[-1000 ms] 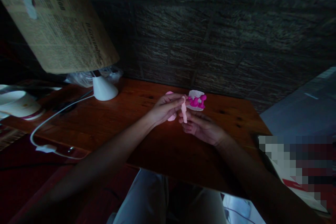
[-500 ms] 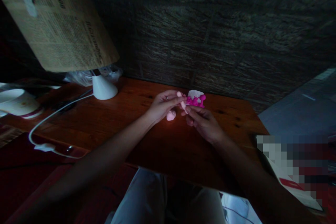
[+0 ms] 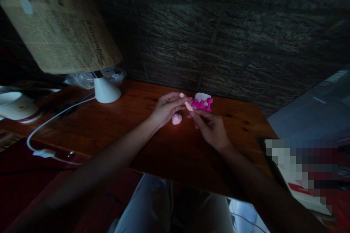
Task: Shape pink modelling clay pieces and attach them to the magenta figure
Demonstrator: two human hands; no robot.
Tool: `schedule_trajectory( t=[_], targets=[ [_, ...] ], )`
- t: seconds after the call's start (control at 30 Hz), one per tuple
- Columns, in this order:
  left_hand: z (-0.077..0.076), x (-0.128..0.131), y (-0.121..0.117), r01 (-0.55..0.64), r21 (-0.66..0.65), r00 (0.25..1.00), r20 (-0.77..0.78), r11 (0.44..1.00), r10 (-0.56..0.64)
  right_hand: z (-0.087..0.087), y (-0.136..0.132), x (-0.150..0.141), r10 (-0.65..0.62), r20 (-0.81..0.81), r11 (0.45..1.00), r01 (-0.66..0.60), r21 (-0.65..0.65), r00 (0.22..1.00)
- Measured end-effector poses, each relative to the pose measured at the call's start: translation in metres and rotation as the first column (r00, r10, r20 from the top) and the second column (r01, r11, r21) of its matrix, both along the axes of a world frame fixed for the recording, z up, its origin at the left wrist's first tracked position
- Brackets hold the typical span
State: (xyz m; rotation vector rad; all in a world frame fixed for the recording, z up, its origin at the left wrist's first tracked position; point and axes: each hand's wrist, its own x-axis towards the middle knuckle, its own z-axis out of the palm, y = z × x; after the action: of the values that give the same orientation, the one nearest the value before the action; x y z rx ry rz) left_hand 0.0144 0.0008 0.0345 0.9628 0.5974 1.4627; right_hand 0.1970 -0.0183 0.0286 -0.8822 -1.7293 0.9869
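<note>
Between my hands is a pale pink roll of modelling clay [image 3: 187, 103], held tilted above the table. My left hand [image 3: 166, 108] pinches its upper part between thumb and fingers. At the lower end, the thumb and fingertips of my right hand [image 3: 212, 127] close on it. A pale pink lump of clay [image 3: 177, 119] rests on the wooden table [image 3: 109, 127] just below my left hand. Behind my fingers lie bright magenta clay pieces [image 3: 202, 104], partly hidden, beside a small white piece [image 3: 202, 97] that looks flat.
A lamp with a newsprint shade [image 3: 65, 29] and white base [image 3: 106, 91] stands at the left, its white cord [image 3: 45, 125] running over the table edge. A white cup [image 3: 18, 106] sits at the far left. A dark brick-patterned wall [image 3: 218, 36] rises behind the table.
The clay roll leans further left at its top and sits slightly further left in view. My right fingers have shifted a little along with it. The whole view has moved slightly.
</note>
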Motion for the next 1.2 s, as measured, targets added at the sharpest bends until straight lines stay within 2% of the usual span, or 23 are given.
schedule_trajectory(
  t=[0.1, 0.37, 0.57, 0.83, 1.0, 1.1, 1.17, 1.2],
  targets=[
    [0.000, 0.000, 0.001, -0.028, 0.000, 1.000, -0.004, 1.000, 0.028, 0.001, 0.000, 0.000, 0.010, 0.007, 1.000, -0.010, 0.005, 1.000],
    [-0.004, 0.003, 0.000, -0.029, 0.018, 0.997, -0.075, 0.999, 0.030, -0.003, 0.006, -0.003, 0.040, -0.084, 0.993, -0.049, -0.107, 0.996],
    [-0.006, 0.003, 0.000, -0.057, 0.057, 0.990, -0.127, 0.997, 0.064, -0.002, 0.005, -0.002, 0.066, -0.019, 0.996, -0.066, -0.053, 0.998],
    [-0.009, 0.000, 0.002, -0.102, 0.104, 0.981, -0.153, 0.989, 0.117, -0.002, 0.004, -0.005, 0.078, -0.014, 0.996, -0.079, -0.036, 0.997],
    [-0.009, -0.004, 0.002, -0.060, 0.109, 0.965, -0.249, 0.992, 0.086, -0.004, 0.005, -0.007, 0.070, 0.029, 0.997, -0.071, 0.033, 0.997],
    [-0.001, -0.021, 0.002, 0.059, 0.196, 0.899, -0.438, 0.979, 0.033, -0.005, 0.011, 0.000, 0.070, 0.148, 0.997, -0.075, 0.032, 0.986],
    [0.004, -0.037, 0.002, 0.148, 0.212, 0.791, -0.612, 0.966, 0.013, -0.006, 0.016, 0.008, 0.083, 0.277, 0.996, -0.089, 0.008, 0.957],
    [0.004, -0.044, 0.003, 0.154, 0.212, 0.722, -0.690, 0.965, 0.037, -0.006, 0.018, 0.012, 0.075, 0.341, 0.997, -0.080, 0.000, 0.937]
  ],
)
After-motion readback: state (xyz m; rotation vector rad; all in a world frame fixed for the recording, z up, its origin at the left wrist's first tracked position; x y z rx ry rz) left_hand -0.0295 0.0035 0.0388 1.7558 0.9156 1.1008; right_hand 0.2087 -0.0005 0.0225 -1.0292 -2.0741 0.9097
